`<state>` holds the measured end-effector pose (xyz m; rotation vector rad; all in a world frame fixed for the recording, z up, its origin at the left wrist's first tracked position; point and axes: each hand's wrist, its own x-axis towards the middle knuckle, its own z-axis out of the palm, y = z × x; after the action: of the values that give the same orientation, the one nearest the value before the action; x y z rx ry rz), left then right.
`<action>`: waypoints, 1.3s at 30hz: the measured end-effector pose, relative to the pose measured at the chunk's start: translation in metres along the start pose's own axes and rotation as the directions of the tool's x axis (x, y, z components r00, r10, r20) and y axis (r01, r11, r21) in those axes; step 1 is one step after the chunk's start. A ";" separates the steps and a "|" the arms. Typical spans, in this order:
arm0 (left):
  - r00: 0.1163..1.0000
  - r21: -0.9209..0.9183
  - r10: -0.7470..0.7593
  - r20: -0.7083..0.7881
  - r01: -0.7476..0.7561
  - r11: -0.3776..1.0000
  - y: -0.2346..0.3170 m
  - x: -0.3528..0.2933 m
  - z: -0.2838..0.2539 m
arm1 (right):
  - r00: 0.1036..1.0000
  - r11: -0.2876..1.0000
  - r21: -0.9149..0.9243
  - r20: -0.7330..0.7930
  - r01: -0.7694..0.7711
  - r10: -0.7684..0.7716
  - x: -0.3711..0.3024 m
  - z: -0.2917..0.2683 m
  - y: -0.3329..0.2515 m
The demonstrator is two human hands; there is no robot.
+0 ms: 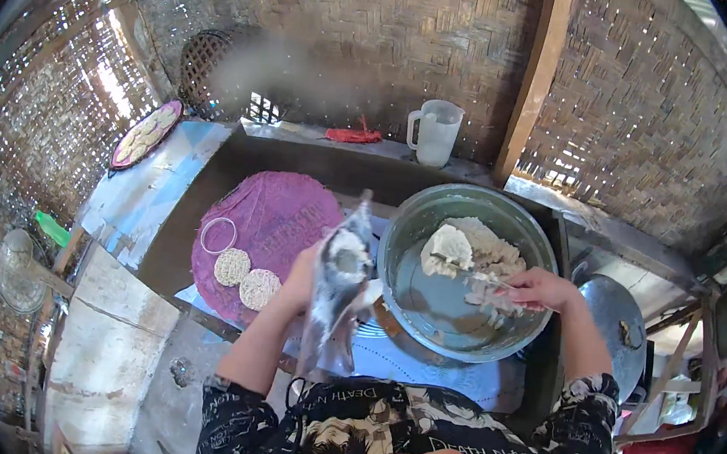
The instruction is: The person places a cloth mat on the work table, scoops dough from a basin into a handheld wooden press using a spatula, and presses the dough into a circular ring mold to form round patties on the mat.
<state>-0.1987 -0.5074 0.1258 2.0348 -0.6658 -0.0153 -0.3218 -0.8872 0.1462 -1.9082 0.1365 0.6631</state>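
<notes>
My left hand [298, 275] is closed on a crumpled, greyish-white sheet or bag [339, 291], which hangs down in front of me; I cannot tell whether it is cloth or plastic. Inside the large round basin [392, 296], my right hand [541, 290] grips what looks like a spoon [455, 261], its tip against a pale lump of sticky rice-like food [446, 246]. More of this food [490, 245] lies along the basin's far side. Left of my left hand, two round pale grainy discs [259, 289] rest on a purple round mat [280, 218], beside a thin white ring [219, 235].
A clear plastic jug [437, 133] and a red plastic bag [353, 135] stand on the ledge behind. At the far left sits a purple-rimmed tray [147, 135] of pale discs. A round metal lid [610, 328] is right of the basin. Woven bamboo walls [384, 34] enclose the table.
</notes>
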 end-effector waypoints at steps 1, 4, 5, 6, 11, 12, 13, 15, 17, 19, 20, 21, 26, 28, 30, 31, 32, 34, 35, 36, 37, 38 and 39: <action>0.992 -0.091 -0.053 0.118 0.064 0.994 -0.017 0.010 0.008 | 0.998 0.998 -0.032 0.038 0.058 -0.057 -0.014 -0.001 -0.018; 0.971 0.101 0.036 0.238 -0.062 0.993 0.015 0.033 0.027 | 0.985 0.984 -0.080 0.082 0.158 -0.151 -0.047 -0.002 -0.053; 0.956 0.119 0.029 0.293 -0.067 0.991 0.022 0.038 0.035 | 0.975 0.975 -0.091 0.104 0.204 -0.194 -0.055 -0.002 -0.064; 0.936 0.081 0.188 0.297 -0.220 0.972 0.041 0.035 0.034 | 0.977 0.981 -0.078 0.134 0.178 -0.167 -0.060 -0.002 -0.076; 0.917 -0.204 0.250 0.312 -0.193 0.960 0.017 0.041 0.054 | 0.895 0.798 -0.452 0.001 0.398 -0.446 -0.053 0.006 -0.091; 0.917 -0.223 0.235 0.322 -0.168 0.960 0.018 0.040 0.053 | 0.850 0.649 -0.677 -0.065 0.348 -0.524 -0.059 0.006 -0.104; 0.918 -0.220 0.240 0.316 -0.175 0.960 0.019 0.040 0.053 | 0.787 0.464 -0.851 -0.104 0.246 -0.608 -0.064 0.006 -0.116; 0.902 -0.155 0.280 0.328 -0.241 0.958 0.024 0.037 0.052 | 0.722 0.354 -0.912 -0.101 0.208 -0.684 -0.069 0.014 -0.135; 0.910 -0.112 0.255 0.326 -0.231 0.966 0.022 0.034 0.050 | 0.632 0.062 -0.988 0.043 0.143 -0.773 -0.064 0.028 -0.155; 0.950 -0.043 0.219 0.222 -0.214 0.976 0.027 0.034 0.053 | 0.576 -0.064 -0.995 0.100 0.082 -0.811 -0.054 0.066 -0.164; 0.962 0.029 0.193 0.193 -0.202 0.979 0.029 0.033 0.054 | 0.594 -0.184 -0.983 0.134 -0.025 -0.793 -0.047 0.091 -0.162; 0.960 0.025 0.200 0.197 -0.209 0.978 0.031 0.035 0.056 | 0.616 -0.300 -0.945 0.158 -0.133 -0.772 -0.046 0.104 -0.158; 0.983 0.011 0.151 0.100 -0.153 0.988 -0.015 0.046 0.062 | 0.509 -0.098 -0.995 0.077 -0.015 -0.857 -0.062 0.079 -0.166; 0.981 0.054 0.123 0.149 -0.133 0.990 -0.023 0.049 0.054 | 0.336 0.054 -0.992 -0.089 -0.111 -0.938 -0.086 0.058 -0.170; 0.981 -0.008 0.134 0.138 -0.134 0.991 -0.014 0.052 0.066 | 0.310 0.141 -0.966 -0.205 -0.217 -0.929 -0.086 0.046 -0.161; 0.985 -0.059 0.126 0.122 -0.119 0.991 -0.011 0.052 0.071 | 0.312 0.167 -0.963 -0.229 -0.211 -0.922 -0.079 0.044 -0.156; 0.983 -0.061 0.130 0.130 -0.123 0.991 -0.010 0.052 0.073 | 0.313 0.172 -0.961 -0.236 -0.218 -0.920 -0.072 0.042 -0.153; 0.974 -0.061 0.179 0.138 -0.172 0.983 -0.005 0.051 0.076 | 0.407 0.104 -0.989 -0.137 -0.102 -0.903 -0.064 0.039 -0.147; 0.971 -0.059 0.198 0.134 -0.192 0.980 -0.003 0.050 0.076 | 0.407 0.104 -0.989 -0.137 -0.101 -0.903 -0.067 0.038 -0.148; 0.972 -0.121 0.196 0.133 -0.180 0.976 0.006 0.048 0.070 | 0.451 0.104 -0.993 -0.121 -0.061 -0.884 -0.073 0.035 -0.149; 0.971 -0.120 0.195 0.140 -0.179 0.976 0.018 0.048 0.066 | 0.493 0.107 -0.994 -0.103 -0.021 -0.864 -0.076 0.033 -0.149; 0.973 0.021 0.157 0.168 -0.163 0.986 0.032 0.044 0.060 | 0.495 0.114 -0.993 -0.110 -0.021 -0.862 -0.075 0.036 -0.148; 0.975 0.163 0.116 0.190 -0.147 0.976 0.038 0.042 0.057 | 0.527 0.080 -0.997 -0.070 -0.003 -0.847 -0.072 0.042 -0.150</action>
<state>-0.1957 -0.5875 0.1361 2.1713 -0.9441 -0.0644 -0.3404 -0.7997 0.2923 -3.0959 -0.6580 -0.8144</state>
